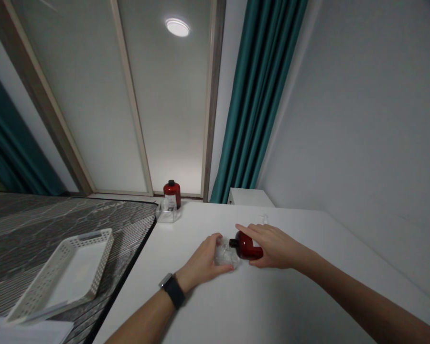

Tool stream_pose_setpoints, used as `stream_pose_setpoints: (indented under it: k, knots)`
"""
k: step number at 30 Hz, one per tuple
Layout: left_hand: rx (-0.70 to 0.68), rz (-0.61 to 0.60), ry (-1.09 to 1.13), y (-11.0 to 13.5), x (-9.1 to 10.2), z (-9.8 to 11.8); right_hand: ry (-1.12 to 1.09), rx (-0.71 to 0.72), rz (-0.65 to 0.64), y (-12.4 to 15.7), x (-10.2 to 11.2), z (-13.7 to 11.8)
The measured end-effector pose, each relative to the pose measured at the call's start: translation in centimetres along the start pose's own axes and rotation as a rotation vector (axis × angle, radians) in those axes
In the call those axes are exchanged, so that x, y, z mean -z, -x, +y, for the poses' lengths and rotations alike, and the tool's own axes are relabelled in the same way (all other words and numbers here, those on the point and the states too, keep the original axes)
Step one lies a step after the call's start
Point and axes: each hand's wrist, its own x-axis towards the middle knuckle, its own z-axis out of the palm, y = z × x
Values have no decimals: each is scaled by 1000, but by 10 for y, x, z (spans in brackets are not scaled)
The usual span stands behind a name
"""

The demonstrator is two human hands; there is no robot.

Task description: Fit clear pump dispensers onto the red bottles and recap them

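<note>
My right hand (272,245) is closed around a dark red bottle (248,246), which is tipped onto its side with its black neck pointing left. Under and beside that neck is a clear see-through container (225,255), its exact shape hard to make out. Thumb and fingers of my left hand (205,260) grip the container from the left. The bottle's mouth is at the container's upper edge; whether anything flows out cannot be seen.
A second red bottle (172,191) with a black cap stands at the white table's (208,306) far left corner, behind a clear box (166,213). Past my right hand is a small clear item (264,219). A white perforated basket (62,282) sits on the grey patterned surface at left.
</note>
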Motion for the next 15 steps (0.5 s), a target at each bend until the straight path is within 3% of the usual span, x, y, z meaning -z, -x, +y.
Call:
stream_pose_setpoints:
  k: [15]
  knots:
    - [-18, -9, -36, 0, 2, 0, -6, 24, 22, -1, 0, -1]
